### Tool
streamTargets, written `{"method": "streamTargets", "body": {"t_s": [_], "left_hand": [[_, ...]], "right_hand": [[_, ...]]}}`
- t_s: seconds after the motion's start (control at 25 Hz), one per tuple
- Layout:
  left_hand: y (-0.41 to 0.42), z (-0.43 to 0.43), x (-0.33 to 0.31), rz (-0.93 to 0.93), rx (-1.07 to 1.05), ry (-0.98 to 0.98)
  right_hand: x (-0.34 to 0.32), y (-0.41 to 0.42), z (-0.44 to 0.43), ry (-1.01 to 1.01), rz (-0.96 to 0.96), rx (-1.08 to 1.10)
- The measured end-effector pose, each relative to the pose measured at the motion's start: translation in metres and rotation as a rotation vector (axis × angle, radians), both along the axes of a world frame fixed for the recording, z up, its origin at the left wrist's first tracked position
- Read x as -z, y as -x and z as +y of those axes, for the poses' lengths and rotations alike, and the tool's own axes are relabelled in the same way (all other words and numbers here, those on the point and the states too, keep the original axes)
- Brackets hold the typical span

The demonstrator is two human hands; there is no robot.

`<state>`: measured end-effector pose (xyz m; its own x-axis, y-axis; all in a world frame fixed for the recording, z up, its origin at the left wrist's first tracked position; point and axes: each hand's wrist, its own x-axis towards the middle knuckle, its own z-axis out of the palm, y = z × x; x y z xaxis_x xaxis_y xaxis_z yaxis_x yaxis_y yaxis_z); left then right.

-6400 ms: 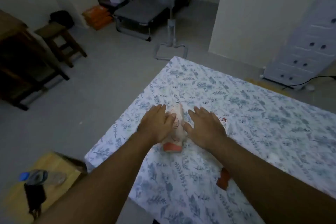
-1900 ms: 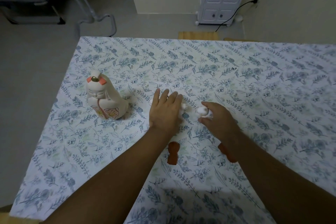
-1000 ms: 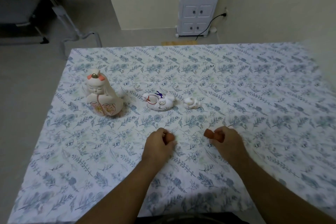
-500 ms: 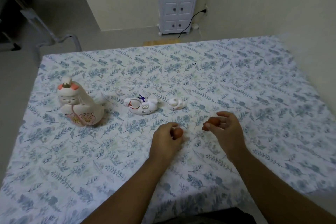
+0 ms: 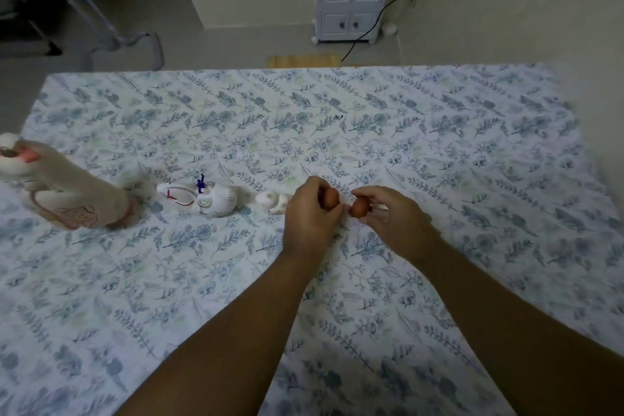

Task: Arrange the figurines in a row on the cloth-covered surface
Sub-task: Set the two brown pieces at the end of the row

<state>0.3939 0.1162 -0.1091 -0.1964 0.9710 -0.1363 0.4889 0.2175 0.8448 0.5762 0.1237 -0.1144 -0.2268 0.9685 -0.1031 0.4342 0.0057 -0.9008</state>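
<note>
Each hand pinches a small brown figurine: left hand (image 5: 309, 213) holds one (image 5: 331, 196), right hand (image 5: 388, 213) the other (image 5: 358, 207). Both sit mid-tabletop, just right of the tiny white figurine (image 5: 273, 202), continuing the row from the doll (image 5: 67, 192) at the left edge and the white rabbit (image 5: 202, 198); whether they touch the cloth (image 5: 439, 145) is unclear

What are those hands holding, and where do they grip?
Each holds a small brown figurine: left hand pinches one at its fingertips, right hand another; exact grip spots are hidden.
</note>
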Motion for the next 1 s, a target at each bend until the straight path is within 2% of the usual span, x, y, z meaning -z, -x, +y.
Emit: {"method": "streamTargets", "body": {"t_s": [0.12, 0.36, 0.72, 0.92, 1.0], "left_hand": [[-0.004, -0.002, 0.011, 0.045, -0.02, 0.001], [-0.005, -0.006, 0.014, 0.019, -0.076, -0.018], [-0.014, -0.012, 0.017, -0.001, -0.145, 0.052], [-0.009, -0.014, 0.013, -0.018, -0.077, 0.061], [-0.003, -0.02, 0.008, 0.034, -0.04, 0.029]], "right_hand": [[0.01, -0.001, -0.002, 0.046, 0.032, -0.011], [0.015, 0.011, 0.0, 0.158, 0.102, 0.201], [0.013, 0.007, 0.001, 0.131, 0.001, 0.12], [0.009, 0.013, -0.003, 0.14, -0.062, 0.131], [0.002, 0.013, -0.009, 0.153, -0.114, 0.124]]}}
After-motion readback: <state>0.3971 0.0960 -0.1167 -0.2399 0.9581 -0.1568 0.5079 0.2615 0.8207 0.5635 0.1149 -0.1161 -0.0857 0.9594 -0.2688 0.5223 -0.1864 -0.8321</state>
